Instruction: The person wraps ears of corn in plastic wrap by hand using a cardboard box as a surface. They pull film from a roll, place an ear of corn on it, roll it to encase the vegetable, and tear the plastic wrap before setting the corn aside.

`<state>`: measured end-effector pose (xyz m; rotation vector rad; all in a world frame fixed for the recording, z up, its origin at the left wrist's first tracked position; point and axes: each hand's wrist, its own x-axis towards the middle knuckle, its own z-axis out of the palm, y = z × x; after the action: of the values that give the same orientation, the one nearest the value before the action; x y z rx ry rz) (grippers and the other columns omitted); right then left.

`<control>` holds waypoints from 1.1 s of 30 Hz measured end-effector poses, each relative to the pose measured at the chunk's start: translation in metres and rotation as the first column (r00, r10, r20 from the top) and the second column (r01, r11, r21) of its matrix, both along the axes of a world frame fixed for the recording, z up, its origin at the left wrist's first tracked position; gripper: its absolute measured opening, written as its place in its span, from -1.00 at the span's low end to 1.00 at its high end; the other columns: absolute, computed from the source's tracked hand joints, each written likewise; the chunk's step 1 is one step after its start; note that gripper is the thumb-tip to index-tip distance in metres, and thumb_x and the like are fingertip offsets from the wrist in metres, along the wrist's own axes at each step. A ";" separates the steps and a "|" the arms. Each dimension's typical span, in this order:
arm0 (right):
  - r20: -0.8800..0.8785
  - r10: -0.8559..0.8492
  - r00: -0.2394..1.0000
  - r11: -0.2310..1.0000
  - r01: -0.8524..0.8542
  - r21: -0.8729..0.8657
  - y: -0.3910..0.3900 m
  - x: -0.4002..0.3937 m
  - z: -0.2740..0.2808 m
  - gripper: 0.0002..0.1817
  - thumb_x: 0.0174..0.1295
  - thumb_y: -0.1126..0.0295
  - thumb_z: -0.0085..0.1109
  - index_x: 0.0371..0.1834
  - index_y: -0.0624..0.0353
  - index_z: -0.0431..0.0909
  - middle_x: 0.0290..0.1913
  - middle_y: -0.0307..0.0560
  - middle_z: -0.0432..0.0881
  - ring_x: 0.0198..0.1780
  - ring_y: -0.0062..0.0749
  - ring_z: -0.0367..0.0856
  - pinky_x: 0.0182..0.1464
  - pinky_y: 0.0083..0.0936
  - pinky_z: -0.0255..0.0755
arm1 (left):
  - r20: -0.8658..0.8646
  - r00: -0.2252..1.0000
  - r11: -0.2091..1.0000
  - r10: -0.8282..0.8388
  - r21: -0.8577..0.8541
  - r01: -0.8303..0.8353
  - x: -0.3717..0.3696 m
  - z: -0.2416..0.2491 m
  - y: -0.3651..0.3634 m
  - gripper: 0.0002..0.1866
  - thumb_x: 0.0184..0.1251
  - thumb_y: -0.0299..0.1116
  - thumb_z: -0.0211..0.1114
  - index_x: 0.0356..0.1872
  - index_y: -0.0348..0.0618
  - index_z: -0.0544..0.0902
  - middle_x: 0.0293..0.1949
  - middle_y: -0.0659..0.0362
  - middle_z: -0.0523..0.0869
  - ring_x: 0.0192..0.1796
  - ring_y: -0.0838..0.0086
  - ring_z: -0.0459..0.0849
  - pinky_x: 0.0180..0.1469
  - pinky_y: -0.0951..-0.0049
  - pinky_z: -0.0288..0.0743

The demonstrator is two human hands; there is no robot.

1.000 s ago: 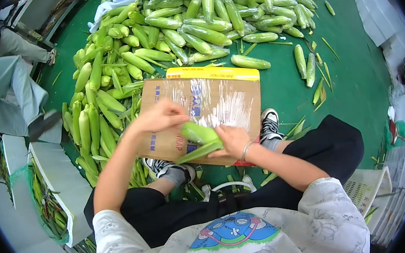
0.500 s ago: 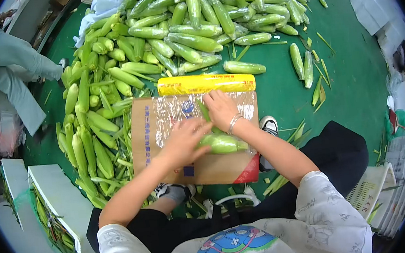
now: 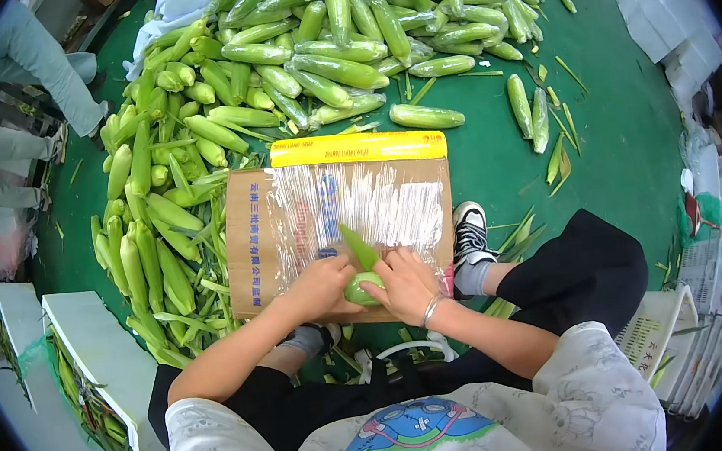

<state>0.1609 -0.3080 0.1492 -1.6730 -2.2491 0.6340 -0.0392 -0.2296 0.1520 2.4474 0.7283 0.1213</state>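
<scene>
A green ear of corn [image 3: 361, 290] is between my two hands at the near side of the cardboard box [image 3: 246, 245], its husk tip pointing away from me. My left hand [image 3: 322, 287] is closed against its left side, and my right hand [image 3: 405, 286] grips the right side with the thumb across it. Clear plastic film [image 3: 374, 185] lies stretched and wrinkled over the box top, running from the yellow film roll box [image 3: 358, 149] at the far edge toward my hands. Which fingers pinch the film is hidden.
Unwrapped corn [image 3: 177, 278] is heaped at the left, and film-wrapped corn [image 3: 346, 70] is piled beyond the box. Two wrapped ears [image 3: 520, 107] lie on the green floor at the right. White crates [image 3: 662, 331] stand at right; another person's legs [image 3: 50, 64] show at upper left.
Both hands have drawn toward me with the ear, which has turned from lying sideways to pointing away. Film now stretches taut across the box. More of another person's legs shows at left.
</scene>
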 end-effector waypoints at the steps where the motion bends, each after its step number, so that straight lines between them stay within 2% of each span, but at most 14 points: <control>1: 0.023 -0.072 0.997 0.997 0.071 0.030 0.007 -0.004 0.000 -0.62 0.26 0.14 0.18 -0.08 0.25 0.48 -0.19 0.06 0.47 -0.03 -0.05 0.43 0.03 -0.21 0.33 | -0.061 0.998 0.994 0.023 -0.103 -0.029 0.001 0.000 0.007 -0.40 -0.20 -0.03 0.56 -0.20 -0.27 0.61 -0.21 -0.04 0.63 -0.16 0.06 0.66 -0.05 0.17 0.57; 4: 0.055 -0.227 0.972 0.917 0.195 0.348 0.069 0.002 -0.013 -0.65 0.28 0.23 0.15 -0.01 0.27 0.48 -0.10 0.08 0.48 -0.02 -0.06 0.42 0.05 -0.27 0.33 | -0.390 0.897 0.883 0.206 -0.321 -0.342 0.018 0.028 0.029 -0.31 -0.20 0.02 0.56 -0.10 -0.28 0.57 -0.12 -0.05 0.62 -0.12 0.06 0.62 0.02 0.14 0.51; 6: 0.117 -0.042 0.992 0.996 0.032 0.082 0.115 0.014 -0.017 -0.63 0.32 0.31 0.10 0.10 0.31 0.47 0.03 0.15 0.51 0.06 -0.05 0.45 0.11 -0.24 0.32 | 0.177 0.941 0.813 0.290 0.473 -0.339 0.013 0.010 0.037 -0.27 -0.18 0.08 0.54 -0.06 -0.26 0.54 -0.06 -0.06 0.58 -0.03 0.06 0.55 0.08 0.13 0.42; 9: -0.342 -0.005 0.940 0.837 -0.183 -0.515 0.150 0.013 -0.013 -0.58 0.38 0.31 0.00 0.22 0.30 0.43 0.22 0.15 0.48 0.25 -0.07 0.43 0.28 -0.26 0.28 | 0.092 0.973 0.882 0.211 0.412 -0.230 0.019 -0.007 0.023 -0.24 -0.16 0.08 0.53 -0.04 -0.33 0.51 -0.02 -0.08 0.54 0.01 0.06 0.49 0.13 0.14 0.36; 15: -0.417 0.250 0.874 0.905 -0.364 -0.220 0.110 0.010 -0.062 -0.49 0.49 0.16 -0.25 0.39 0.17 0.33 0.39 0.07 0.36 0.46 -0.09 0.22 0.47 -0.26 0.08 | 0.119 0.990 0.920 0.081 0.374 -0.120 0.024 -0.012 0.009 -0.23 -0.08 0.15 0.48 -0.14 -0.45 0.54 -0.22 -0.08 0.61 -0.15 0.12 0.61 -0.05 0.19 0.52; 18: -0.228 0.337 0.913 0.899 -0.385 -0.211 0.082 0.005 -0.037 -0.39 0.48 0.02 -0.29 0.47 0.14 0.19 0.48 0.06 0.23 0.54 -0.16 0.06 0.48 -0.15 0.00 | -0.311 0.931 0.962 0.189 -0.130 -0.239 0.031 0.009 -0.039 -0.19 0.18 0.40 0.19 -0.16 -0.38 0.62 -0.30 -0.14 0.68 -0.42 0.04 0.68 -0.35 0.10 0.59; 19: -0.109 0.348 0.931 0.907 -0.364 -0.211 0.079 0.001 -0.031 -0.37 0.48 0.00 -0.29 0.48 0.16 0.17 0.50 0.04 0.19 0.55 -0.17 0.03 0.48 -0.15 0.00 | -0.503 0.864 0.716 0.033 -0.591 -0.372 0.033 0.013 -0.045 -0.15 0.24 0.44 0.08 -0.08 -0.37 0.60 -0.30 -0.15 0.71 -0.44 0.07 0.70 -0.36 0.17 0.60; 20: 0.010 0.353 0.935 0.916 -0.344 -0.207 0.077 -0.001 -0.029 -0.35 0.47 -0.01 -0.29 0.48 0.18 0.15 0.53 0.03 0.14 0.56 -0.17 0.00 0.48 -0.16 -0.01 | -0.187 0.928 0.478 0.324 -0.814 -0.331 0.019 -0.015 -0.089 -0.12 0.28 0.48 -0.04 -0.01 -0.33 0.57 -0.45 -0.06 0.69 -0.52 0.19 0.68 -0.49 0.21 0.56; 21: -0.021 0.336 0.942 0.921 -0.333 -0.205 0.077 -0.002 -0.029 -0.34 0.46 -0.01 -0.24 0.49 0.20 0.14 0.56 0.01 0.07 0.58 -0.18 -0.05 0.49 -0.16 -0.02 | -0.314 0.949 -0.337 -0.011 -0.893 -0.299 0.013 0.014 -0.099 -0.08 0.29 0.50 -0.10 0.04 -0.32 0.60 -0.35 -0.05 0.69 -0.50 0.38 0.67 -0.47 0.31 0.57; 22: -0.024 0.334 0.942 0.921 -0.331 -0.204 0.074 -0.003 -0.033 -0.34 0.46 -0.01 -0.24 0.49 0.20 0.14 0.56 0.01 0.07 0.58 -0.18 -0.05 0.49 -0.16 -0.02 | -0.270 0.895 -0.504 -0.355 -0.751 -0.427 -0.002 -0.013 -0.122 -0.12 0.30 0.48 -0.08 0.12 -0.24 0.57 -0.13 0.06 0.66 -0.37 0.54 0.66 -0.37 0.41 0.58; 27: -0.153 0.340 0.928 0.929 -0.356 -0.098 0.068 0.004 -0.034 -0.37 0.41 0.03 -0.10 0.45 0.12 0.23 0.57 0.01 0.06 0.57 -0.16 -0.01 0.52 -0.12 -0.11 | -0.373 0.897 -0.426 -0.236 -0.790 -0.441 -0.030 -0.017 -0.129 -0.40 0.49 0.23 -0.07 -0.17 -0.19 0.57 -0.58 0.13 0.57 -0.63 0.41 0.55 -0.56 0.45 0.49; 30: -0.236 0.261 0.936 0.963 -0.268 0.001 0.048 -0.004 -0.007 -0.54 0.37 0.07 -0.01 0.15 0.15 0.58 0.33 0.05 0.47 0.33 -0.14 0.42 0.38 -0.19 0.20 | -0.501 0.818 0.240 0.282 -0.789 -0.566 -0.042 0.033 -0.073 -0.39 0.50 0.15 0.00 0.07 -0.26 0.63 -0.26 0.06 0.73 -0.33 0.44 0.69 -0.31 0.44 0.58; 31: -0.491 -0.089 0.867 0.962 -0.053 -0.269 0.040 -0.010 0.005 -0.62 0.33 0.11 0.06 -0.08 0.18 0.65 0.12 0.04 0.60 0.12 -0.21 0.54 0.22 -0.27 0.34 | -0.453 0.826 0.420 0.336 -0.713 -0.562 -0.069 0.008 -0.060 -0.45 0.45 0.10 0.13 0.01 -0.27 0.67 -0.15 0.07 0.74 -0.16 0.46 0.68 -0.08 0.44 0.56; 33: -0.597 -0.443 0.669 0.832 0.058 -0.552 0.034 -0.028 -0.002 -0.65 0.29 0.15 0.12 -0.31 0.22 0.73 -0.08 0.02 0.73 -0.09 -0.29 0.66 0.05 -0.35 0.47 | -0.355 0.827 0.447 0.435 -0.713 -0.541 -0.063 0.068 -0.029 -0.57 0.36 -0.10 0.30 0.01 -0.29 0.68 -0.09 0.08 0.74 -0.02 0.48 0.65 0.08 0.43 0.49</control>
<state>0.1324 -0.2745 0.1472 -1.5078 -1.3089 1.5637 -0.1018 -0.2586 0.2198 1.3228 1.2245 -0.1234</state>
